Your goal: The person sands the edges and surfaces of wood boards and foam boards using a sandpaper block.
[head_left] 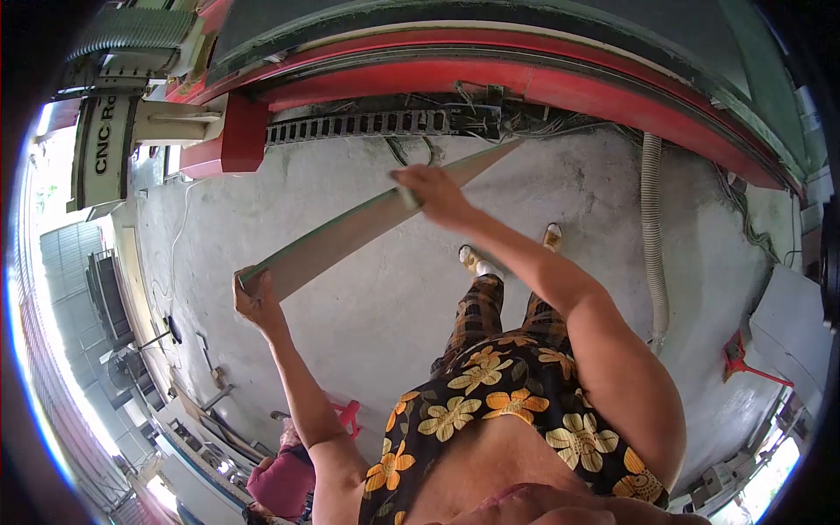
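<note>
A long, narrow board (337,247) with a greenish edge stretches slantwise in front of me, from lower left to upper right. My left hand (255,299) is closed around its near end, fingers wrapped over the corner. Farther along, my right hand (430,194) is closed at the board's upper edge, around a small pale block (408,194) that meets the edge. Motion blurs this hand, and the fingers partly cover the block, so its exact kind cannot be made out. The board's far end tapers away near the red machine frame.
A large red CNC machine (595,96) spans the top, with a cable chain (359,126) below its rail. A ribbed hose (652,236) hangs at the right. Another person in a maroon top (282,481) is at lower left, near a red stool (348,417). Concrete floor (367,341) lies beneath.
</note>
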{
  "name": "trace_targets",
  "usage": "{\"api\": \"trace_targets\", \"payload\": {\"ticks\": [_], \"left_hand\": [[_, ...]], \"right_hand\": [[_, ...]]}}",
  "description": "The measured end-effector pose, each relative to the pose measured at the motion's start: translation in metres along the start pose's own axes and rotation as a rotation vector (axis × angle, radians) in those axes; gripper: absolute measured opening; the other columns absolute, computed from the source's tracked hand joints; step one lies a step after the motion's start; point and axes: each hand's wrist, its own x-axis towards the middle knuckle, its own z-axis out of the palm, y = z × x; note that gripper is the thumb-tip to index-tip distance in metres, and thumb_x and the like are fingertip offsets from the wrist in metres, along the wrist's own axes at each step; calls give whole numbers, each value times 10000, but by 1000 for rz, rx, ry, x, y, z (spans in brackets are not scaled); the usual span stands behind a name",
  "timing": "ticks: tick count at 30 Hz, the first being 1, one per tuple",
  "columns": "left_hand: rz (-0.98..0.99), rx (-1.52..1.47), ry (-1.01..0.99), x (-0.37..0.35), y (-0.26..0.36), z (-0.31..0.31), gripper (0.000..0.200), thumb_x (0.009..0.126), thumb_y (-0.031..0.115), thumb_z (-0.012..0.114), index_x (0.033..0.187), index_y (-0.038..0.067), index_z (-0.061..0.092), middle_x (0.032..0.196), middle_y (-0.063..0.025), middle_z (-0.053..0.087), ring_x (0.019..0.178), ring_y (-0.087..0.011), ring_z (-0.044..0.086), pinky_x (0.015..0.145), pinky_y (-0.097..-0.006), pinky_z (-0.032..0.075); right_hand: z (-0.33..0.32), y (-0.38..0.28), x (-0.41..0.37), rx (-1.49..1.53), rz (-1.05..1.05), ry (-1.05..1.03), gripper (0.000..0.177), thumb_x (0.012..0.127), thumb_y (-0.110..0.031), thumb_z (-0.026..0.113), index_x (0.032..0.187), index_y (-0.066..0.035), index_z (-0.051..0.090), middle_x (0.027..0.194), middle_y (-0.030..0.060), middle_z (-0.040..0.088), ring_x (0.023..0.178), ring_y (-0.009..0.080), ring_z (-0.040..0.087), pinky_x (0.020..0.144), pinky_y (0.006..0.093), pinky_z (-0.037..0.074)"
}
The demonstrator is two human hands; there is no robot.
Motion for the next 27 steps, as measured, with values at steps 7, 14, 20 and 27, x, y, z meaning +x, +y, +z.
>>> {"api": "trace_targets", "payload": {"ticks": [7,14,20,27], "left_hand": [[-17,-32,-16,-1,20,11,160,766,91,679,779,23,534,707,-2,569,659,-68,474,608,-220,397],[16,2,-55,4,32,18,148,722,41,651,772,19,513,702,-19,509,676,-97,450,641,-225,395],[16,29,-76,6,28,17,131,700,21,625,756,7,507,724,-36,500,697,-121,461,663,-236,392],[114,33,-113,0,39,15,147,613,-20,648,695,29,537,690,-50,497,673,-175,477,666,-283,387]], "right_hand": [[5,-40,-5,-39,-36,190,626,727,33,530,1306,-184,427,1303,82,451,1248,265,389,998,474,288],[-3,84,-25,-286,301,-8,460,811,-27,474,1251,-158,455,1257,73,500,1197,270,441,968,476,320],[1,82,-24,-77,50,168,227,810,-136,563,1034,-103,557,956,98,610,935,294,576,800,417,431],[-1,110,-41,46,-28,38,134,777,-121,647,835,-60,542,741,123,581,737,306,582,611,417,447]]}}
